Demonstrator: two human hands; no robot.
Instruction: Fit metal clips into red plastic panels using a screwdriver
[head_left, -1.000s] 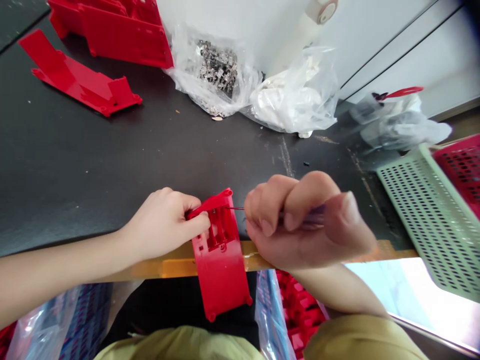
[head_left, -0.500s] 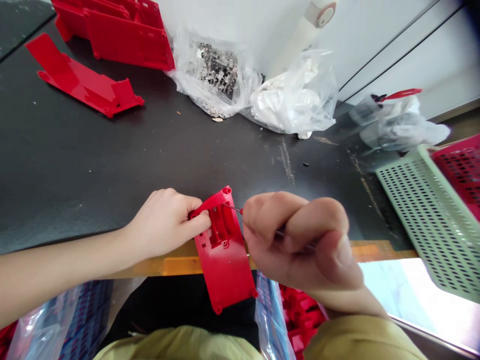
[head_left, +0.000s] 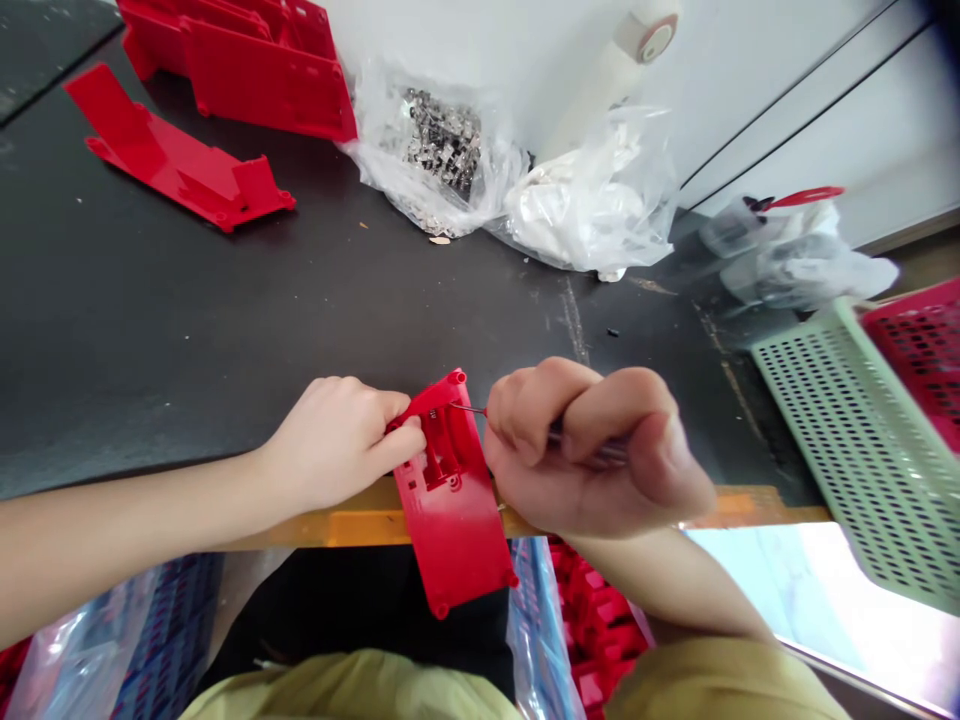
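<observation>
A red plastic housing (head_left: pixel 461 535) with a battery-like recess and corner posts lies tilted across the table's front edge, its lower half jutting out past it. My left hand (head_left: pixel 337 440) pinches its upper left side, thumb beside the recess. A small dark spring shows near the recess's upper end. My right hand (head_left: pixel 592 440) is closed around a thin metal hook tool (head_left: pixel 471 408), whose bent tip reaches into the recess near the upper right edge. Most of the tool's shaft and handle is hidden in my fist.
Red plastic parts (head_left: pixel 180 165) and a stack of larger housings (head_left: pixel 262 80) are at the back left. Behind are a clear bag of small metal pieces (head_left: pixel 442 150) and a bag of white parts (head_left: pixel 592 210). A green basket (head_left: pixel 847 430) stands right; a crate of red parts (head_left: pixel 592 620) sits below.
My right hand has moved slightly up and toward the left, with the hook tip still at the recess. The housing and my left hand have barely shifted; the whole view moved a little.
</observation>
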